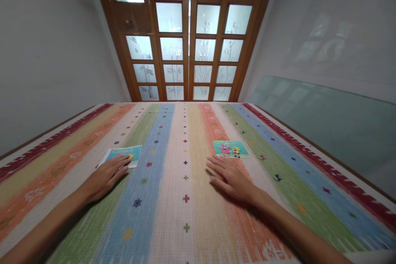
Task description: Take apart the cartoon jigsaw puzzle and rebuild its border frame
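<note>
Two cards — a left card and a right card, both cartoon-printed — laid flat and well apart on a striped cloth. The left card is partly covered by the left grip, fingers rested over its near part, presumably so that sliding is prevented. The right card is shown almost whole, just beyond the fingertips of the right grip; whether its edge is touched cannot be told. Both grips are unfolded, palms down, nothing clasped; one card is thus placed within reach of each.
</note>
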